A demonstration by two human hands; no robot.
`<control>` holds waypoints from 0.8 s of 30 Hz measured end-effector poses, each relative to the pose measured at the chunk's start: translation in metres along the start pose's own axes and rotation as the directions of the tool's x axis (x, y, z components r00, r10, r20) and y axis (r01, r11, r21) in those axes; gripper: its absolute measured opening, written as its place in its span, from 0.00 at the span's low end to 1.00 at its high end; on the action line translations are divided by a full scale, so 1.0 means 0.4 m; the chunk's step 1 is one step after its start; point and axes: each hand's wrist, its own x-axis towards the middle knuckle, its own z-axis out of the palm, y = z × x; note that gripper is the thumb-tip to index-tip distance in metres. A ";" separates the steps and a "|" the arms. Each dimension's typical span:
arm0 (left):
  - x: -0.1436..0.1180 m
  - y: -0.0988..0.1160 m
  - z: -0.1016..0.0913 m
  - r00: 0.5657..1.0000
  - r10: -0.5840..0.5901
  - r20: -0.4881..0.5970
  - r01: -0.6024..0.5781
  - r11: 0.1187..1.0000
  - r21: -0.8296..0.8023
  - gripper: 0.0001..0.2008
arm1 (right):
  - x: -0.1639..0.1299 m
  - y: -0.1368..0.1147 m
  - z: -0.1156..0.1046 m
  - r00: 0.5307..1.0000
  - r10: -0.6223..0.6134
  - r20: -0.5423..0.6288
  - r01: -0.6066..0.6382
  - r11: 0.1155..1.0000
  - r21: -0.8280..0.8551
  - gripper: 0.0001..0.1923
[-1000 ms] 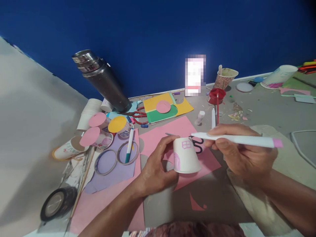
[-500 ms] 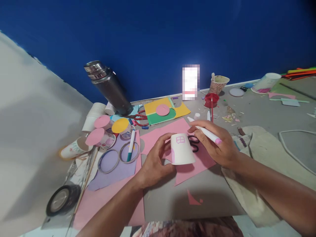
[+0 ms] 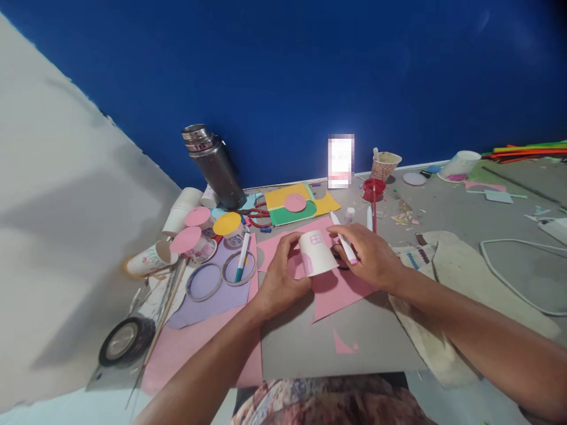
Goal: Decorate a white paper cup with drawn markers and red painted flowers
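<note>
Above the pink sheet (image 3: 330,295), your left hand (image 3: 283,277) grips a tilted, upside-down white paper cup (image 3: 322,260) bearing a pink four-paned window (image 3: 316,238) and shaded arch (image 3: 307,265); your right hand (image 3: 370,251) grips a pink-ended marker (image 3: 342,237). The leftmost cup's (image 3: 148,260) marks are too blurred to read.

A grey table (image 3: 296,351) bears cloth (image 3: 467,283) and pink paper (image 3: 339,296).

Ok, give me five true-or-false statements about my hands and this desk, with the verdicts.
Your left hand holds a white cup and your right hand a white marker. True.
The white marker has a yellow end. False: its coloured end is pink.
A pink window is drawn on the white cup. True.
The flask is bright red. False: the flask is dark grey.
A teal-ended marker lies across a ring. True.
</note>
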 end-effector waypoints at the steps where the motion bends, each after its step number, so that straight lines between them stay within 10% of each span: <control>1: 0.000 -0.002 -0.001 1.000 0.017 -0.022 -0.017 1.000 0.014 0.38 | 0.001 0.000 0.000 1.000 0.009 0.019 -0.009 1.000 -0.005 0.17; 16: 0.013 0.021 -0.022 0.987 -0.065 -0.148 0.086 0.986 0.142 0.35 | 0.001 0.006 0.015 0.925 0.118 0.361 -0.066 0.986 -0.155 0.32; 24: 0.019 0.015 -0.018 0.969 -0.142 -0.205 0.161 0.983 0.083 0.34 | 0.002 -0.024 0.037 0.875 0.085 0.477 0.043 0.967 -0.251 0.16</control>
